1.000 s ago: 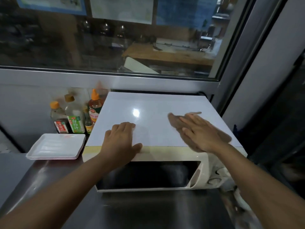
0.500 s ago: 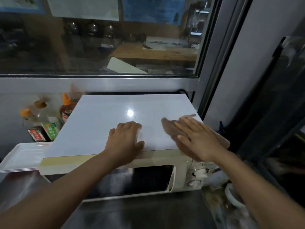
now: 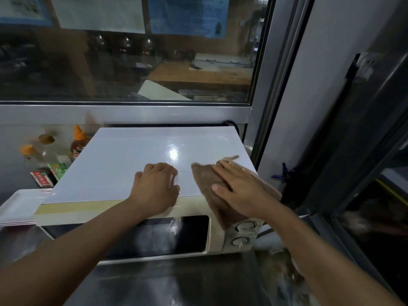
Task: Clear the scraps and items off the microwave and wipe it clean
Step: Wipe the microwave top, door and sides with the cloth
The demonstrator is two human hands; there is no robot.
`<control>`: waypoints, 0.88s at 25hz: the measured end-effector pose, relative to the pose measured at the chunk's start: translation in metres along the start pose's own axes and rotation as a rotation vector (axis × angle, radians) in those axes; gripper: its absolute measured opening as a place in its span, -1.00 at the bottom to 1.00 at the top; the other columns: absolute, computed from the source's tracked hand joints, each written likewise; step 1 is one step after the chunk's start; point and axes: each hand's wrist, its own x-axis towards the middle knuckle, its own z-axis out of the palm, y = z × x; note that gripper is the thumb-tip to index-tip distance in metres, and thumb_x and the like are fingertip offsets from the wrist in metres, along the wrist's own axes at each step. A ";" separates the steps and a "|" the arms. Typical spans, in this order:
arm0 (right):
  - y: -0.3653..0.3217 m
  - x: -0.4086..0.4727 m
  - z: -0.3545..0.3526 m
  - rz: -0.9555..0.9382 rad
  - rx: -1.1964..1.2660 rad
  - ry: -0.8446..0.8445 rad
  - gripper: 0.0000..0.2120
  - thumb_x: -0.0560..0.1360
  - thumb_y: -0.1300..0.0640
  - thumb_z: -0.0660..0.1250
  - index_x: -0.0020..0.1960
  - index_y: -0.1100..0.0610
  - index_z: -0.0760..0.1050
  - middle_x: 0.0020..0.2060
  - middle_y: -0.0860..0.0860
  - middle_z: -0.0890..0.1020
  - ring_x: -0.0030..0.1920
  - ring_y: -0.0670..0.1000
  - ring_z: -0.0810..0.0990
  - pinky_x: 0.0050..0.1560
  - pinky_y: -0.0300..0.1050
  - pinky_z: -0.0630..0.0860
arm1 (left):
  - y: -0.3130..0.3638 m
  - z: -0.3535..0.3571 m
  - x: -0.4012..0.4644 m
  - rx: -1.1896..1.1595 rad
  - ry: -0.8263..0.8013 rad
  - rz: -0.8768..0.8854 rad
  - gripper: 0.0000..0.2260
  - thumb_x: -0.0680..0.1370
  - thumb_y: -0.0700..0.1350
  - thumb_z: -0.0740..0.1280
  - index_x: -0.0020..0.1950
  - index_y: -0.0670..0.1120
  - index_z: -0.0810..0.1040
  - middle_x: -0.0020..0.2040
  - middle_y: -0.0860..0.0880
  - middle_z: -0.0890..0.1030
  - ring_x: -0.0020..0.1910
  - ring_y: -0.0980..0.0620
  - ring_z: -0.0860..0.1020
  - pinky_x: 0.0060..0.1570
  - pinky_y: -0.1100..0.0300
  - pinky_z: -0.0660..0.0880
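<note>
A white microwave (image 3: 123, 157) stands on a steel counter below a window, its top bare and glossy. My left hand (image 3: 156, 188) rests on the top's front edge near the middle, fingers bent at the knuckles, holding nothing. My right hand (image 3: 240, 191) lies flat with straight fingers on a brown cloth (image 3: 205, 180), pressing it onto the top's right front corner. The cloth hangs over the front edge toward the control knobs (image 3: 242, 234).
Sauce bottles (image 3: 77, 144) and small packets (image 3: 49, 173) stand left of the microwave by the wall. White rectangular plates (image 3: 15, 206) are stacked at the left. A dark frame (image 3: 331, 151) runs close on the right. Blurred items (image 3: 280, 268) lie at the counter's right.
My right hand has slid the cloth toward the front right corner, so it now hangs over the front edge. The view has shifted right. My left hand has stayed on the front edge.
</note>
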 end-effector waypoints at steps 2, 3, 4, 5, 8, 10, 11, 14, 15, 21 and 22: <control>0.013 -0.005 -0.012 0.097 0.111 0.151 -0.54 0.56 -0.12 0.10 0.42 -0.02 0.24 0.39 -0.03 0.33 0.39 0.03 0.30 0.36 -0.04 0.25 | 0.017 0.003 -0.002 -0.005 0.063 0.003 -0.68 0.52 0.04 0.26 0.24 -0.01 0.49 0.28 -0.02 0.46 0.26 -0.09 0.35 0.17 0.02 0.36; 0.021 -0.009 -0.017 0.203 0.095 0.202 -0.57 0.56 -0.07 0.16 0.39 0.05 0.31 0.34 0.02 0.38 0.33 0.07 0.34 0.32 -0.02 0.30 | 0.027 0.005 -0.003 0.002 0.084 -0.012 -0.68 0.51 0.10 0.26 0.20 -0.01 0.52 0.23 -0.04 0.48 0.23 -0.10 0.36 0.14 0.02 0.35; 0.027 -0.012 -0.021 0.316 0.042 0.204 -0.58 0.55 -0.06 0.19 0.35 0.10 0.35 0.30 0.07 0.40 0.31 0.10 0.34 0.30 0.01 0.32 | 0.037 0.007 -0.004 0.017 0.089 -0.036 -0.65 0.49 0.16 0.26 0.16 -0.01 0.53 0.18 -0.05 0.48 0.21 -0.10 0.36 0.12 0.02 0.34; 0.032 -0.016 -0.022 0.400 -0.008 0.173 -0.57 0.54 -0.08 0.21 0.32 0.12 0.38 0.27 0.10 0.41 0.30 0.11 0.32 0.29 0.03 0.33 | 0.045 0.009 -0.003 0.034 0.074 -0.063 -0.61 0.47 0.22 0.25 0.14 -0.01 0.52 0.15 -0.06 0.48 0.21 -0.10 0.36 0.12 0.01 0.33; 0.032 -0.020 -0.022 0.487 0.050 0.114 -0.56 0.50 -0.12 0.27 0.28 0.11 0.42 0.21 0.10 0.42 0.27 0.11 0.33 0.28 0.04 0.36 | 0.064 0.012 0.000 0.002 -0.015 -0.147 -0.52 0.41 0.27 0.30 0.17 -0.02 0.46 0.11 -0.06 0.48 0.20 -0.11 0.37 0.13 0.01 0.33; 0.026 -0.019 -0.026 0.538 0.146 0.119 -0.65 0.49 -0.08 0.32 0.18 0.11 0.47 0.18 0.10 0.42 0.23 0.11 0.38 0.26 0.06 0.39 | 0.072 0.016 0.002 -0.027 -0.041 -0.177 -0.58 0.45 0.18 0.32 0.17 -0.06 0.45 0.12 -0.08 0.50 0.19 -0.12 0.38 0.09 0.03 0.34; 0.023 -0.019 -0.028 0.555 0.153 0.101 -0.70 0.48 -0.06 0.33 0.11 0.11 0.50 0.16 0.10 0.42 0.21 0.11 0.40 0.25 0.07 0.41 | 0.076 0.016 0.001 -0.029 -0.034 -0.168 -0.65 0.47 0.11 0.32 0.13 -0.08 0.46 0.11 -0.09 0.52 0.18 -0.13 0.40 0.04 0.05 0.33; 0.013 -0.024 -0.032 0.569 0.207 0.124 -0.87 0.48 0.05 0.35 -0.08 0.11 0.49 0.02 0.08 0.52 0.09 0.12 0.50 0.08 0.06 0.50 | 0.081 0.009 -0.006 -0.252 0.002 -0.163 -0.88 0.49 -0.07 0.30 -0.08 -0.09 0.42 0.02 -0.11 0.58 0.06 -0.14 0.50 -0.05 0.11 0.40; 0.010 -0.028 -0.034 0.576 0.318 0.186 -0.90 0.48 0.10 0.36 -0.12 0.09 0.45 -0.05 0.07 0.55 0.02 0.11 0.54 -0.01 0.03 0.53 | 0.080 0.004 -0.008 -0.419 0.003 -0.192 -0.90 0.48 -0.13 0.31 -0.14 -0.09 0.39 -0.03 -0.13 0.59 -0.01 -0.14 0.54 -0.08 0.10 0.48; -0.019 -0.053 -0.062 0.534 1.189 0.299 -0.62 0.48 0.30 0.35 0.22 -0.01 0.42 -0.04 0.15 0.63 -0.01 0.13 0.63 -0.02 0.05 0.59 | 0.054 -0.040 -0.023 -1.056 0.069 -0.279 -0.64 0.47 -0.23 0.38 0.19 -0.05 0.33 -0.09 -0.20 0.61 -0.19 -0.09 0.60 -0.15 0.08 0.58; -0.027 -0.057 -0.068 0.476 1.244 0.250 -0.62 0.48 0.33 0.34 0.21 -0.01 0.48 -0.01 0.17 0.62 0.00 0.12 0.63 -0.03 0.01 0.59 | 0.049 -0.048 -0.026 -1.082 0.040 -0.219 -0.61 0.47 -0.27 0.37 0.24 -0.07 0.37 -0.17 -0.16 0.60 -0.27 -0.04 0.59 -0.20 0.13 0.59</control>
